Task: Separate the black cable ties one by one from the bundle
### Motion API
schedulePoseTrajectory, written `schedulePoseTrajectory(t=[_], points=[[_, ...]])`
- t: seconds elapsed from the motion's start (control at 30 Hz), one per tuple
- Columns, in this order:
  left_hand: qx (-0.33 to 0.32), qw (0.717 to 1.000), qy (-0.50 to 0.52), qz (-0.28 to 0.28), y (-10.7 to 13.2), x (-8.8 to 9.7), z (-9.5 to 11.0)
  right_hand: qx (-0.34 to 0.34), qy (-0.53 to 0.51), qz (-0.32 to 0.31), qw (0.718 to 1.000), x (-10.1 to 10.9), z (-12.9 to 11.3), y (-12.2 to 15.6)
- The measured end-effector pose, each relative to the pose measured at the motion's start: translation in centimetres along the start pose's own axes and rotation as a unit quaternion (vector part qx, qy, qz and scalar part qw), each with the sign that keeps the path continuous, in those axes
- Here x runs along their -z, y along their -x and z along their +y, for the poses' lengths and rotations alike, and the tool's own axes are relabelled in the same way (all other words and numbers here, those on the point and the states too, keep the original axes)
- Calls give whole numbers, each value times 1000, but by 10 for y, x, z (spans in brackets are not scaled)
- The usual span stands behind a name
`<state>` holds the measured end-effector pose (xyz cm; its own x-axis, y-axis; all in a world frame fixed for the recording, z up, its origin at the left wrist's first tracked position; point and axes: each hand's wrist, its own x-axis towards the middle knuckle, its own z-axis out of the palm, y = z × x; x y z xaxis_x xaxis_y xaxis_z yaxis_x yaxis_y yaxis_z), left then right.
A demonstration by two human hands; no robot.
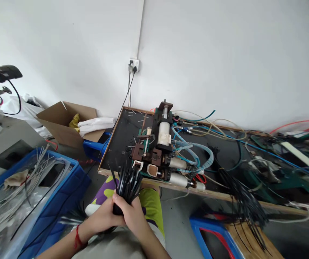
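Observation:
Both of my hands grip one bundle of thin black cable pieces [127, 183] in front of my lap. My left hand [104, 216], with a red string at the wrist, wraps the lower part of the bundle. My right hand [132, 214] closes round it from the right. The strands fan upward toward a small machine [157, 151] with brown clamps and a white cylinder, mounted on the black-topped workbench [119, 140]. The bundle's tips lie just short of the machine's front edge.
Another heap of black cable pieces [240, 198] hangs over the bench's front edge at right. Blue, tan and orange hoses [197, 147] trail from the machine. A blue crate with white wires [22, 194] stands at left, a cardboard box [65, 124] behind it.

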<state>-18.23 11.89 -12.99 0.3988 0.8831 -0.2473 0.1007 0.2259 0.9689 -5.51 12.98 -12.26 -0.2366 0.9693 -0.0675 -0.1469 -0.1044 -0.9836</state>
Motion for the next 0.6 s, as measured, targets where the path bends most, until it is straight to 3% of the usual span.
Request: schedulePoseTrajectory(t=[0.13,0.27,0.43,0.6], points=[[8,1000,9,17,-5,-3,24,-37,-20,-21,999,12,-16,0],[37,997,46,58,-12,-10,23,-6,3,-23,1000,25,-29,-7],[20,990,102,92,-20,-12,11,96,91,51,990,38,-40,-8],[25,989,96,106,-25,-11,15,108,129,123,978,33,-40,-7]])
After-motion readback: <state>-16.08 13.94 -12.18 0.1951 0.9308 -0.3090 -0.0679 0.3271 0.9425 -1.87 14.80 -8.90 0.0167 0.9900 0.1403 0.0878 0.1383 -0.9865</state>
